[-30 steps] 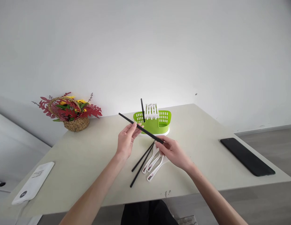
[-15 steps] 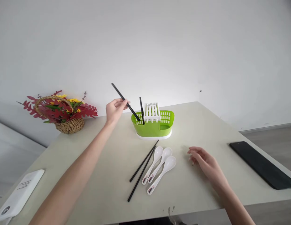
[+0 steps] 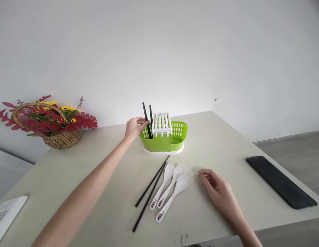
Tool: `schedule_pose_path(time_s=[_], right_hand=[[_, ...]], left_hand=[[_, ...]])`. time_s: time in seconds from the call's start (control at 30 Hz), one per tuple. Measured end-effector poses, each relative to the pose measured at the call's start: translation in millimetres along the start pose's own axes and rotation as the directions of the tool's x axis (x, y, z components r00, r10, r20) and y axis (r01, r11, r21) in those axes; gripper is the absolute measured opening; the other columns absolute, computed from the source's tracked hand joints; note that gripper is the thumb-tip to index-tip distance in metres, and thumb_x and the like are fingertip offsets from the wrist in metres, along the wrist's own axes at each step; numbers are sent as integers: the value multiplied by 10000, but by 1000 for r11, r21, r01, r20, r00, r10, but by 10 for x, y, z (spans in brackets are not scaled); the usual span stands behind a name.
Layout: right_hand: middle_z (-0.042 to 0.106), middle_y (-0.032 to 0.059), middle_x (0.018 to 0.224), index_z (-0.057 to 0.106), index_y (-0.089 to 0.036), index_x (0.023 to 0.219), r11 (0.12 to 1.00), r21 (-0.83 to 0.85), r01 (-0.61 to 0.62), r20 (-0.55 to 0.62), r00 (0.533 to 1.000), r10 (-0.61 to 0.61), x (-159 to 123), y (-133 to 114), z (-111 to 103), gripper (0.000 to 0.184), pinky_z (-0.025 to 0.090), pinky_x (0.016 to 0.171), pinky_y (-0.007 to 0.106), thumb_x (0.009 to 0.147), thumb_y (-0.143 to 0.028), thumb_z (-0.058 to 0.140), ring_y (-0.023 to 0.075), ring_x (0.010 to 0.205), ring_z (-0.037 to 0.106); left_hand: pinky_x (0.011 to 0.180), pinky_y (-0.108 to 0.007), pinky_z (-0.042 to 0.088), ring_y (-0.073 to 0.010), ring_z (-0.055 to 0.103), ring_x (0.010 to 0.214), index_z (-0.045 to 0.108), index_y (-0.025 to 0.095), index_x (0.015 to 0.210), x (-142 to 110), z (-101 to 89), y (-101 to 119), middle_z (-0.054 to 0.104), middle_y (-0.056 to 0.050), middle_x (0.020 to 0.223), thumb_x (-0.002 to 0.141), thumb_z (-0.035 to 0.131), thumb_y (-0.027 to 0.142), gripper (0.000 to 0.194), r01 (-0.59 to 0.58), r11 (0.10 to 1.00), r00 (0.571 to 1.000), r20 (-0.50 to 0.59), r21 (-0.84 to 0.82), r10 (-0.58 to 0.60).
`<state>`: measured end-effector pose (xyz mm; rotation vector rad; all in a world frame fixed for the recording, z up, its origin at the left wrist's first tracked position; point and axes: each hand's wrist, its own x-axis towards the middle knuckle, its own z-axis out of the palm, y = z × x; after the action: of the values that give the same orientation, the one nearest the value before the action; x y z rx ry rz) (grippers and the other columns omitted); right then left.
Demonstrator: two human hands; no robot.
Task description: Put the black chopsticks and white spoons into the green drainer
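My left hand (image 3: 137,127) pinches a pair of black chopsticks (image 3: 144,111), whose lower ends are down in the left compartment of a green utensil holder (image 3: 162,143). More black chopsticks (image 3: 150,111) stand there, just to the right of the held pair. A white slotted top (image 3: 162,124) with small hooks covers the holder's middle. Loosely curled on the table, my right hand (image 3: 216,187) holds nothing. To its left lie three white spoons, the nearest spoon (image 3: 181,184) closest to my hand. Two loose black chopsticks (image 3: 149,209) lie left of the spoons.
A wicker basket of artificial flowers (image 3: 63,139) stands at the table's back left. A flat black object, perhaps a phone (image 3: 280,181), lies along the right side. At the left edge is a partly cut-off white object (image 3: 10,216). A wall rises behind the table (image 3: 103,219).
My left hand has lowered the held chopsticks into the holder's left compartment and tilted them more upright. The view has shifted slightly. My right hand stays on the table, still without anything in it.
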<state>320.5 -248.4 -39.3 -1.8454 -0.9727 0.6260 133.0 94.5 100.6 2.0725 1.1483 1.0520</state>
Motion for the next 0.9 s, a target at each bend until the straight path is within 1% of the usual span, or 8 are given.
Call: schedule_pose_path(time_s=[0.17, 0.37, 0.53, 0.63, 0.67, 0.73, 0.83, 0.9], right_hand=[[728, 42, 902, 685, -286, 1071, 1000, -27, -2, -17, 1000, 1, -17, -16, 5, 332, 496, 640, 318, 985, -566, 527, 228, 796, 676], [734, 41, 909, 694, -287, 1052, 999, -50, -13, -27, 1000, 12, -29, -51, -13, 341, 512, 654, 319, 967, -579, 540, 224, 782, 674], [737, 49, 883, 709, -276, 1063, 997, -73, -17, -45, 999, 14, -24, -43, -14, 358, 532, 646, 316, 960, -582, 552, 222, 753, 676], [740, 58, 875, 719, -270, 1050, 996, -86, -9, -42, 999, 6, -16, -26, -19, 368, 536, 618, 311, 956, -588, 561, 226, 743, 685], [743, 60, 878, 722, -270, 1046, 996, -88, -5, -40, 999, 2, -13, -21, -22, 369, 538, 617, 311, 956, -591, 563, 229, 749, 691], [749, 62, 889, 725, -271, 1049, 996, -93, -4, -43, 999, 0, -8, -13, -26, 370, 546, 626, 312, 958, -592, 565, 233, 764, 702], [757, 61, 902, 727, -275, 1058, 995, -100, -11, -51, 999, 6, -5, -4, -27, 371, 553, 638, 314, 956, -595, 570, 237, 780, 712], [758, 63, 896, 731, -274, 1058, 994, -104, -13, -59, 998, 6, -6, 2, -23, 379, 553, 637, 316, 955, -602, 572, 240, 782, 714]], left_hand=[[885, -384, 562, -292, 775, 887, 790, 246, 797, -35, 69, -53, 816, -53, 821, 705, 875, 540, 321, -65, 998, 998, -4, 2, 65], [875, -382, 541, -277, 741, 879, 820, 250, 813, -84, 96, -36, 805, -53, 870, 798, 833, 463, 215, -131, 991, 991, 3, 22, 131], [977, -428, 491, -314, 644, 1046, 841, 246, 850, -39, 106, -102, 735, -99, 974, 768, 872, 443, 217, -179, 973, 981, -55, 147, 189], [963, -411, 494, -286, 640, 1011, 825, 234, 938, -10, 87, -161, 705, -103, 1034, 750, 880, 494, 325, -126, 991, 992, -19, 50, 127], [944, -388, 500, -267, 645, 1000, 807, 229, 977, -14, 81, -185, 697, -104, 1075, 772, 861, 512, 354, -109, 994, 993, -43, -23, 108], [913, -328, 502, -227, 649, 1023, 743, 229, 1044, -54, 77, -259, 677, -95, 1146, 863, 777, 533, 355, -88, 977, 982, -183, -195, 52], [847, -250, 486, -153, 633, 959, 611, 237, 1043, -220, 113, -468, 651, -42, 1059, 994, 618, 503, 271, -53, 913, 895, -424, -405, -136], [721, -229, 463, -124, 575, 760, 537, 239, 995, -408, 154, -649, 589, 14, 873, 1019, 567, 468, 232, 38, 869, 860, -427, -493, -280]])
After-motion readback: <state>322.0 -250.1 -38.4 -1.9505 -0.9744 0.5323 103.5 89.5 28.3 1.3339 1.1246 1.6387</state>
